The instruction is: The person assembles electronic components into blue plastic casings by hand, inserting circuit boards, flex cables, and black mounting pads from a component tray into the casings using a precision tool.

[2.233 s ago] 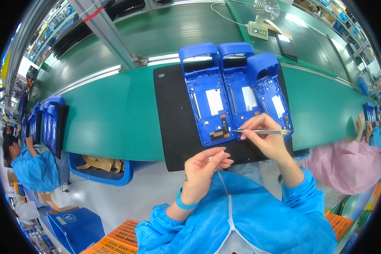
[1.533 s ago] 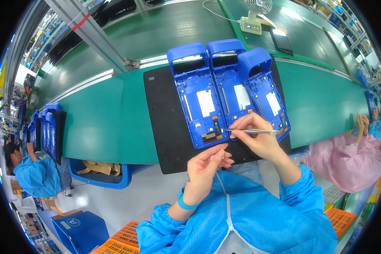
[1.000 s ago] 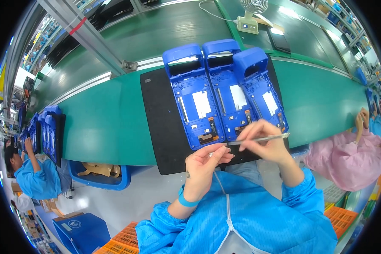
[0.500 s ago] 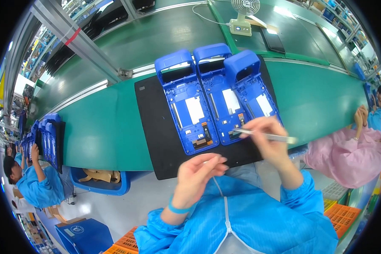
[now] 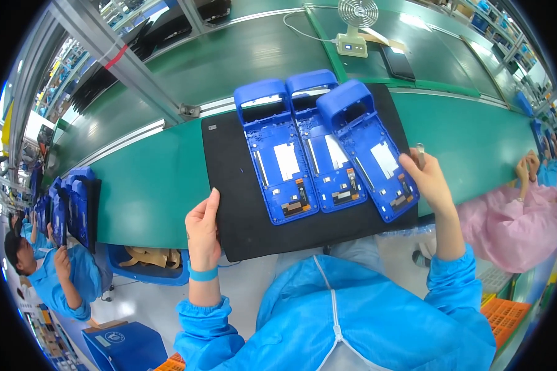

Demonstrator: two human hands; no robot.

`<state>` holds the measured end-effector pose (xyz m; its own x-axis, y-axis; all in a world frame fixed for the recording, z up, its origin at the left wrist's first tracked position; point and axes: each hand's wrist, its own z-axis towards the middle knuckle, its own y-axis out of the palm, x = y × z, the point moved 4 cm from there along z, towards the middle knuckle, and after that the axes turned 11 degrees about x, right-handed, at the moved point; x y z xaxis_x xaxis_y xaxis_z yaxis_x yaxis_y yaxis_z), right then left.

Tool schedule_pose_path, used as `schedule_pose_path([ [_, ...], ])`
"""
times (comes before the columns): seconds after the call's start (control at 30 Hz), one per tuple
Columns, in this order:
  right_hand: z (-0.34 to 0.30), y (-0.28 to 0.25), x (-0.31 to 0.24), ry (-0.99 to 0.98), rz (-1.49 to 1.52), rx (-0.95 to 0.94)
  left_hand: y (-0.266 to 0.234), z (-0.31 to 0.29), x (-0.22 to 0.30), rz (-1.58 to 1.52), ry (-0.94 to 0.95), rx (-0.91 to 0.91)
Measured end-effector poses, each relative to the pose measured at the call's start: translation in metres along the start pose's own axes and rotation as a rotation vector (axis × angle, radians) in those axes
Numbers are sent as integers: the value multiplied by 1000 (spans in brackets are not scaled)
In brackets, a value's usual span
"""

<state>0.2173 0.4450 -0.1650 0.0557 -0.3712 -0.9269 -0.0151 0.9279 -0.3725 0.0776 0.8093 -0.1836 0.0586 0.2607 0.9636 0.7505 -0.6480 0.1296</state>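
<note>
Three blue plastic device housings lie side by side on a black mat [image 5: 229, 167], their hollow raised ends away from me. The left housing [image 5: 268, 137], the middle housing [image 5: 315, 132] and the tilted right housing [image 5: 368, 145] each show a white rectangle, and dark and orange flex parts at the near end. My right hand [image 5: 432, 180] holds metal tweezers [image 5: 421, 154], tips hidden, its thumb at the right housing's edge. At the mat's left edge is my left hand [image 5: 202, 230], thumb raised apart from loosely curled fingers, with nothing visible in it.
A green bench [image 5: 148, 191] extends both ways. Beyond it, a small fan [image 5: 354, 31] and a dark flat device [image 5: 399, 63] stand on a green surface. A metal post [image 5: 130, 62] rises at left. Co-workers sit at both sides. A blue bin [image 5: 148, 275] sits below the bench.
My left hand has moved left from in front of the housings to the mat's edge. My right hand, with the tweezers, went from the middle housing to the right one, which is now more tilted and nearer.
</note>
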Motion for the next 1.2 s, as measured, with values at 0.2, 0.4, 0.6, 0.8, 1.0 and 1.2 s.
schedule_pose_path([
  [0.2,-35,55,-72,-2,126,-150,-88,31,18,123,269,113],
  [0.4,-48,204,-85,-221,-104,-534,-250,68,30,187,304,223],
  [0.6,-59,304,-92,-361,-108,-457,-312,100,40,292,286,296],
  [0.8,-57,277,-87,-263,-182,-346,-279,114,34,269,299,243],
  [1.0,-77,268,-85,-175,-305,-232,-266,137,44,196,338,115],
  [1.2,-83,267,-78,-62,-275,-120,-252,149,43,228,374,119],
])
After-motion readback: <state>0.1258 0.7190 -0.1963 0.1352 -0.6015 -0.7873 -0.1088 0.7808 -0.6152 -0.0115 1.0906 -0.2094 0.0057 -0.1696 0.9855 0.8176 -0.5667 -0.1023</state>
